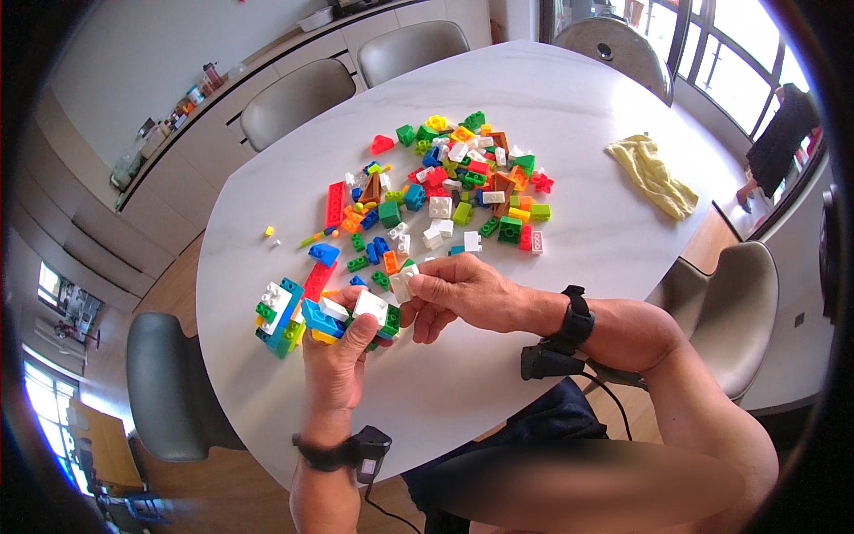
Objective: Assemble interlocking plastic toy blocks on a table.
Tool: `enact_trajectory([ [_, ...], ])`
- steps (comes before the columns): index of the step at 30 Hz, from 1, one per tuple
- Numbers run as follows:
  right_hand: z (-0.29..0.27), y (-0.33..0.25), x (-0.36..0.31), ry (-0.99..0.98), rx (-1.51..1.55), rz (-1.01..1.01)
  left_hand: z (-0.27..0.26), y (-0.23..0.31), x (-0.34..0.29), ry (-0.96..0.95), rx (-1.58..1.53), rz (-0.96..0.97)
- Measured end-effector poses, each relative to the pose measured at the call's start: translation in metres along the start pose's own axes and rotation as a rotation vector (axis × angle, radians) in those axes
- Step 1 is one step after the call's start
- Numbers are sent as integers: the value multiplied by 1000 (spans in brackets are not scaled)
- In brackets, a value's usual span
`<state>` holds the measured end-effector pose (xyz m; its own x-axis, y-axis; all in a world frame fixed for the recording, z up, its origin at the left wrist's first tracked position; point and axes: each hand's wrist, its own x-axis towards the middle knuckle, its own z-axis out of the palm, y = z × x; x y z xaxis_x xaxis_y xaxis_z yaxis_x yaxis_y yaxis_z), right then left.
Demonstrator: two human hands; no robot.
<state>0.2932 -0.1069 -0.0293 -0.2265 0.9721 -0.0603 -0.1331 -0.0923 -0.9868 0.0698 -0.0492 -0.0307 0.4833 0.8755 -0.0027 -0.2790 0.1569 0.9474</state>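
Observation:
My left hand (336,367) is closed around a small assembly of toy building bricks (372,308), white on top with blue, green and yellow parts. Between the thumb and fingers of my right hand (471,292) is a white brick (402,284), close beside the assembly's right end; whether the two touch, I cannot tell. Just left of my left hand stands a larger brick build (281,311) in teal, white, green and lime. A long red brick (319,281) with a blue brick (324,254) at its far end lies behind my left hand.
A pile of loose coloured bricks (440,206) spreads over the middle of the white round table (569,116). A yellow cloth (654,175) lies at the right. Chairs (299,101) stand around the table. Another person (783,133) is by the windows, far right.

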Motion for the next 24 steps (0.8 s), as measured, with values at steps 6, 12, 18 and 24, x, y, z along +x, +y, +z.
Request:
enact_trajectory([
  [6,-1,-3,0,81,217,64,-1,1,0,33,-14,-2],
  [12,-16,3,10,234,272,23,-3,-2,1,59,46,0],
  [18,-14,-11,0,391,184,17,-3,0,1,95,12,-28],
  [24,-10,3,5,368,201,-220,1,1,-1,91,81,-18],
])
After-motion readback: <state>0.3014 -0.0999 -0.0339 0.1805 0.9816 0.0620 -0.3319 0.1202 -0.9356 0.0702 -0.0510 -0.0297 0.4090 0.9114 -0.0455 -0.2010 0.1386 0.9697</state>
